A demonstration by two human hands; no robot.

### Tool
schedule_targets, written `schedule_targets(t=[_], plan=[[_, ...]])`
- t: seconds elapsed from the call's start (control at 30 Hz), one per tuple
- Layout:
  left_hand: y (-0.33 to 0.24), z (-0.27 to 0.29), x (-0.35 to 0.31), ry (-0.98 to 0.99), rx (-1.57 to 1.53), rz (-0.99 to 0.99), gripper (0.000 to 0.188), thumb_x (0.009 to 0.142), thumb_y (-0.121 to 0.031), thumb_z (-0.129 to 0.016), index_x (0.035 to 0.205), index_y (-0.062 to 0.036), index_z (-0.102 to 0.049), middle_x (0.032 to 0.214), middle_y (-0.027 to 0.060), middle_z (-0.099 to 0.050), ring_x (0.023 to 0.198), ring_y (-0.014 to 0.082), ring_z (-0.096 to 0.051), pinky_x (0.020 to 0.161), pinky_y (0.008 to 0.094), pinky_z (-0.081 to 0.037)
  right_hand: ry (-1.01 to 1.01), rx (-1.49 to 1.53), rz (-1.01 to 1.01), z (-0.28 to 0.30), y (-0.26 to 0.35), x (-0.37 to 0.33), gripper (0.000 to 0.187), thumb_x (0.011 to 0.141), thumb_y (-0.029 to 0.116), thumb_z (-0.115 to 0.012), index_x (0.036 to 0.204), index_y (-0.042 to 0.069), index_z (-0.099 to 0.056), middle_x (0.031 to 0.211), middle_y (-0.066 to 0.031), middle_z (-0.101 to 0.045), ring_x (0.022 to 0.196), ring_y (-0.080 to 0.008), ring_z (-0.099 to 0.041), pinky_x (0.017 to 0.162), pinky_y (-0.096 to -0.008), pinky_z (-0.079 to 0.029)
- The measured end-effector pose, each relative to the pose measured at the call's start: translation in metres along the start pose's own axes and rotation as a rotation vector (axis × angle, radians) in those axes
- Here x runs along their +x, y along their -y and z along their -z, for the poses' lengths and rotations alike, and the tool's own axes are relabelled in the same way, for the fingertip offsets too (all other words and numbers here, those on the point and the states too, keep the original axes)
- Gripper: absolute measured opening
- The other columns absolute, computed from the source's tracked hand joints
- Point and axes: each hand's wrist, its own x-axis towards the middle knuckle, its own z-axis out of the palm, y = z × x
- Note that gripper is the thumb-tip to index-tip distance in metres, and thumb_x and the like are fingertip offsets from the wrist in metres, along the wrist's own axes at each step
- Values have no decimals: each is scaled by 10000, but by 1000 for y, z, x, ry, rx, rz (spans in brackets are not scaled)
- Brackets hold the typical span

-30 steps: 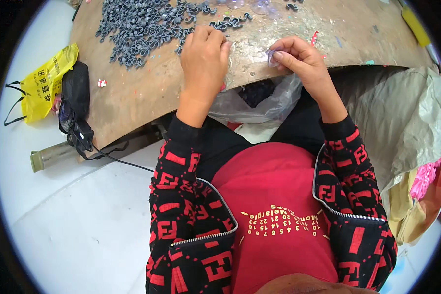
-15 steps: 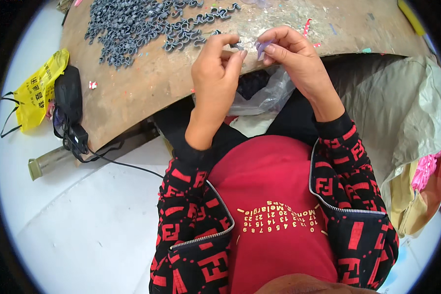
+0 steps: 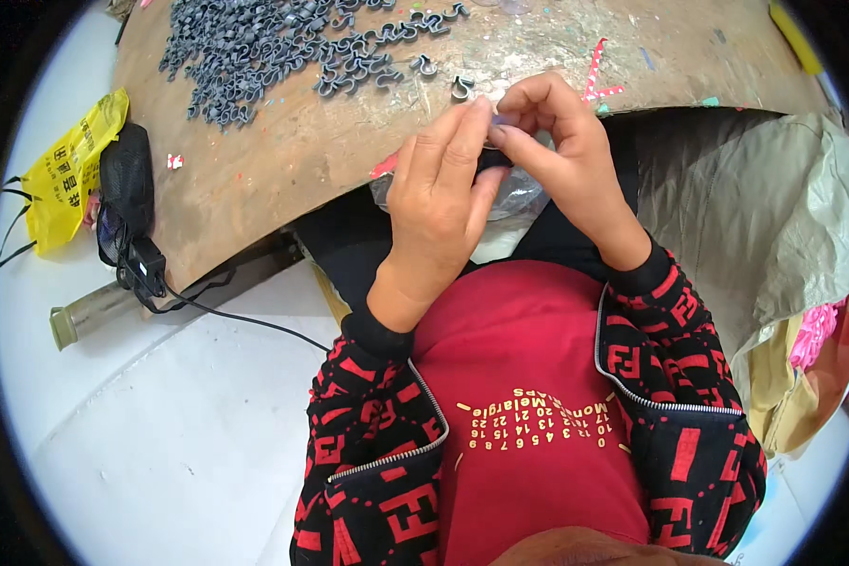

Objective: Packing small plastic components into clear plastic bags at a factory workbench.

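My right hand (image 3: 575,156) pinches a small purple piece (image 3: 502,121) between thumb and forefinger, above the table's near edge. My left hand (image 3: 439,184) meets it there, its long fingers pressed together and their tips against the piece; what they grip is largely hidden. Just beyond the fingertips, a single grey curved clip (image 3: 461,89) lies on the table, with another clip (image 3: 424,66) a little farther left. A red dotted strip (image 3: 594,71) lies beyond my right hand, and a red scrap (image 3: 385,166) shows beside my left hand.
A large heap of grey clips (image 3: 245,57) covers the far left of the wooden table (image 3: 283,170). Under its edge is a clear plastic bag (image 3: 519,196). A yellow bag (image 3: 75,174) and black case (image 3: 125,179) are at left; a grey sheet (image 3: 755,208) hangs at right.
My hands have come together; the left moved right and its fingers straightened. The purple piece is now mostly covered. A grey clip stands uncovered near where my left fingertips were. More red strip shows.
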Motion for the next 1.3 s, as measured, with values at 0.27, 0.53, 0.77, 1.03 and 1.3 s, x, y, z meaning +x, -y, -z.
schedule_targets(t=[0.27,0.53,0.77,1.03,1.3], plan=[[15,9,-4,39,-49,133,491,777,1,-658,1246,11,-510,1088,133,-593,804,203,-589,733,312,-486,259,397,-242,1,4,2,163,895,73,-587,1039,11,-541,952,-26,-593,907,-93,-571,810,-236,-460],[12,20,-5,-114,-1066,793,390,876,-148,-637,1222,-17,-513,1017,87,-637,827,70,-546,687,183,-412,161,-398,386,-1,-27,51,176,809,28,-583,972,71,-635,886,-55,-625,828,-219,-615,722,-305,-482],[23,26,-17,-101,-1374,805,257,900,-223,-618,1076,-56,-536,939,86,-639,683,78,-555,576,200,-410,396,-652,583,0,-40,66,245,746,34,-592,981,87,-640,880,-98,-610,787,-321,-600,669,-386,-488],[14,14,-11,13,-1350,910,303,934,-299,-557,1096,-49,-500,983,126,-625,800,164,-643,699,271,-528,302,-142,-91,23,-21,49,159,867,70,-555,1018,46,-600,913,-10,-602,780,-106,-586,702,-261,-471],[6,-4,-6,84,-1452,951,251,938,-203,-542,1121,-37,-501,989,100,-615,870,180,-637,755,299,-523,158,352,-249,0,-10,7,234,874,22,-567,1107,43,-550,990,-4,-555,913,-70,-539,798,-212,-447]])
